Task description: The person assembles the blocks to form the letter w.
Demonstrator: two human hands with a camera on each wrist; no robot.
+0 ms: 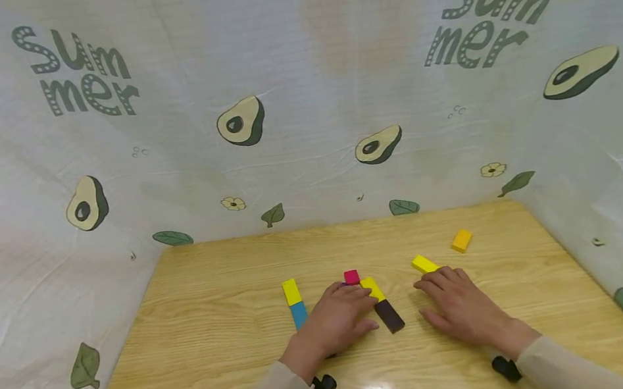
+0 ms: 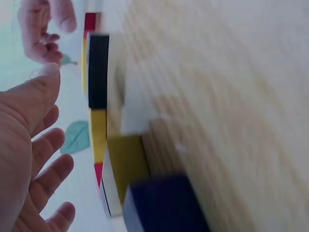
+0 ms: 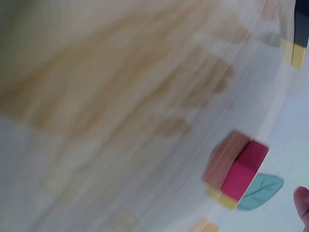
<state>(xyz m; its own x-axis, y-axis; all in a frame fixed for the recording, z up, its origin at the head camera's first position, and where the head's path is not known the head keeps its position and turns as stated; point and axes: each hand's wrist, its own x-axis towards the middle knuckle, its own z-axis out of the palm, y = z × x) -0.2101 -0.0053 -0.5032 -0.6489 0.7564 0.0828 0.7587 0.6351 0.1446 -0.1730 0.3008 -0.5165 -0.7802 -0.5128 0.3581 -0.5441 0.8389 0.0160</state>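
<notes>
My left hand (image 1: 335, 319) reaches over the middle blocks, fingers relaxed and apart. Its fingertips overlap a yellow block (image 1: 369, 285) in the head view. A dark block (image 1: 390, 316) lies end to end with that yellow one, and a crimson block (image 1: 351, 277) sits just behind. In the left wrist view, the left palm (image 2: 19, 140) faces the row with nothing in its grasp. My right hand (image 1: 461, 306) stands with loosely bent fingers, holding nothing. Its fingertips are near a yellow block (image 1: 424, 264), partly hidden by the hand. A crimson block (image 3: 245, 169) shows in the right wrist view.
Left of the left hand, a yellow block (image 1: 291, 292) and a blue block (image 1: 299, 314) form a line, its near end hidden by the hand. An orange block (image 1: 461, 240) lies at the back right. Patterned cloth (image 1: 299, 103) surrounds the wooden table (image 1: 222, 366).
</notes>
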